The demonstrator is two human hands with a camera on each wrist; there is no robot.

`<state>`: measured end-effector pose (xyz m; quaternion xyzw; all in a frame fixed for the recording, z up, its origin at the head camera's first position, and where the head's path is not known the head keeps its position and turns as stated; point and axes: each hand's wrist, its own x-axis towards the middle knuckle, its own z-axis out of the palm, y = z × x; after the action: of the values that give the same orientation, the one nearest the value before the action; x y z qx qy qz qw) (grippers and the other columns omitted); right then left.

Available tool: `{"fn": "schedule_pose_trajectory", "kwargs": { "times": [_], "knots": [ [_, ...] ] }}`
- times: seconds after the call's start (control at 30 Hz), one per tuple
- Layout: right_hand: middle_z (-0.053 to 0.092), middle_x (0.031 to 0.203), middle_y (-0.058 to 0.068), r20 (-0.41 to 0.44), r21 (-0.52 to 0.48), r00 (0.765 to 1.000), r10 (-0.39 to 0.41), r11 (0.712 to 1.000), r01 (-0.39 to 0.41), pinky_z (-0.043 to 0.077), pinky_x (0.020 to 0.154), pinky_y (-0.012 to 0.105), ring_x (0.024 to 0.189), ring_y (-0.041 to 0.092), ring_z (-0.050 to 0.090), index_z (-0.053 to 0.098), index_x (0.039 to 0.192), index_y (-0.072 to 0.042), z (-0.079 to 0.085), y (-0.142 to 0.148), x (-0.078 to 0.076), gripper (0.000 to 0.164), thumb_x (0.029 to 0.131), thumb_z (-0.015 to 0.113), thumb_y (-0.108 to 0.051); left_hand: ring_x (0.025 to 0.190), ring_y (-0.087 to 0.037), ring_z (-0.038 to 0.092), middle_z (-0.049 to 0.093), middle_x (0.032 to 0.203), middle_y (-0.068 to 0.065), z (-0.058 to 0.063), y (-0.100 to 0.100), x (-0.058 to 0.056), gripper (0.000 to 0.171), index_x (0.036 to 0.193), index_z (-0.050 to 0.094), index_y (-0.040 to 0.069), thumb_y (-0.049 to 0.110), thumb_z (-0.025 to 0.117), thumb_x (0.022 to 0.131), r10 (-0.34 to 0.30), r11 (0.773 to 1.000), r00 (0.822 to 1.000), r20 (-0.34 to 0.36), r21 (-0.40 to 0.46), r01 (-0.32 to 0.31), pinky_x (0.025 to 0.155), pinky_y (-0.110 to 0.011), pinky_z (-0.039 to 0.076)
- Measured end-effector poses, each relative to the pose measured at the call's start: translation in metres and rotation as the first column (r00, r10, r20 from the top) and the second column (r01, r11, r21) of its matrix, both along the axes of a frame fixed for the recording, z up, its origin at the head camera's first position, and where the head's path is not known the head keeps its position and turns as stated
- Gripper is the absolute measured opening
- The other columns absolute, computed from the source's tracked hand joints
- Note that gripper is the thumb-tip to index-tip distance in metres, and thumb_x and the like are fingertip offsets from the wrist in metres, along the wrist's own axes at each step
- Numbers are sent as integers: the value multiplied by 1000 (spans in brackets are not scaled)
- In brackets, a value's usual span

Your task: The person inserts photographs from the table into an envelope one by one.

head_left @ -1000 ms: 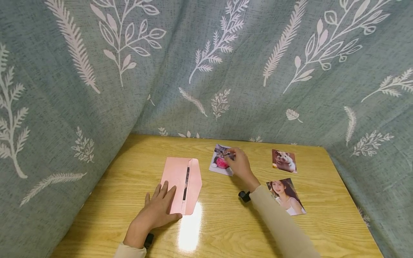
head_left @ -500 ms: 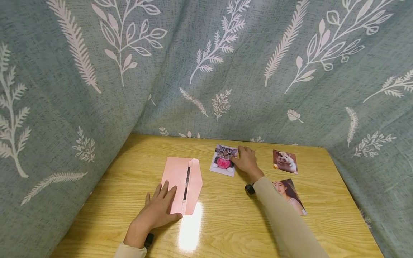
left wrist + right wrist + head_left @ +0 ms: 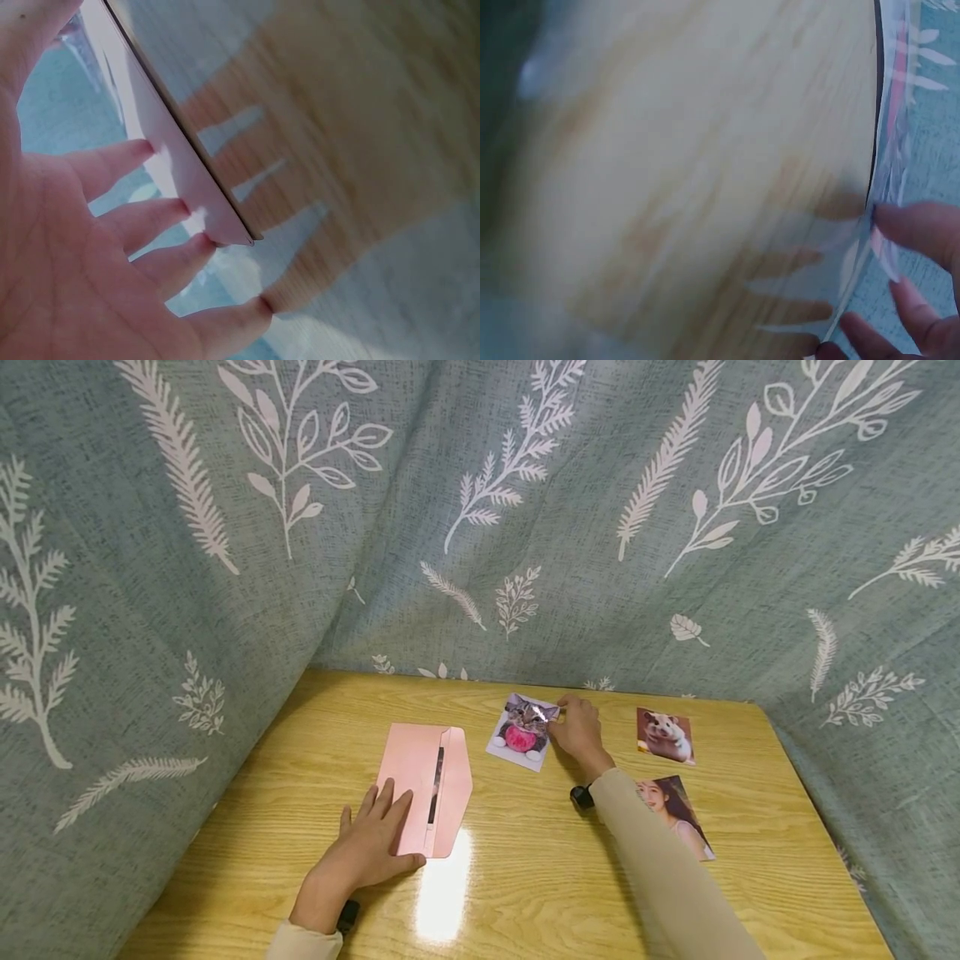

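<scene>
My left hand (image 3: 366,846) rests with its fingers spread on the lower left of a pink envelope (image 3: 408,752). The envelope's flap lies open to the right, and a dark strip shows in its slot. In the left wrist view the fingertips (image 3: 174,206) touch the envelope (image 3: 187,169) and the table beyond it. At the back, my right hand (image 3: 581,732) pinches the right edge of a cat photo (image 3: 520,739) between thumb and fingers. That edge looks slightly raised, with glare across the print. The right wrist view shows the thumb (image 3: 922,229) against the photo's edge.
A hamster photo (image 3: 665,736) lies at the back right. Nearer stands out a photo of a person (image 3: 686,827), partly covered by the right sleeve (image 3: 660,860). Patterned green cloth (image 3: 480,527) hangs behind and beside the wooden table (image 3: 517,877).
My right hand has moved from over the cat photo to its right edge and now pinches it there. The edge has lifted slightly. The left hand has stayed in place.
</scene>
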<state>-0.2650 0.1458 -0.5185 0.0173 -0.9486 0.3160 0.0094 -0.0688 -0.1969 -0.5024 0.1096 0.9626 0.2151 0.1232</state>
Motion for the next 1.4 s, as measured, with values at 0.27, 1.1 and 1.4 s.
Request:
{"fn": "schedule_pose_trajectory", "kwargs": {
  "times": [0.27,1.1,1.4],
  "knots": [
    [63,112,23,-16,-235,999,-46,971,41,49,89,51,105,38,60,60,118,4,4,10,2,26,94,64,-5,146,-50,11,16,161,-28,1,1,0,99,156,34,5,51,80,81,-6,1000,1000,-6,6,6,103,-79,13],
    [64,108,20,60,-281,998,-14,959,31,53,78,44,97,34,64,61,120,1,3,9,5,27,95,65,-10,147,-49,10,16,162,-27,-1,0,-1,100,157,34,7,54,79,81,-1,1000,1000,1,-6,1,104,-79,12],
    [66,97,17,155,-638,988,25,765,81,60,67,42,75,28,68,52,131,3,8,10,14,33,99,57,-4,147,-50,11,16,162,-27,0,0,1,99,156,34,7,54,79,81,-1,1000,1000,-2,2,1,104,-79,12]
  ]
}}
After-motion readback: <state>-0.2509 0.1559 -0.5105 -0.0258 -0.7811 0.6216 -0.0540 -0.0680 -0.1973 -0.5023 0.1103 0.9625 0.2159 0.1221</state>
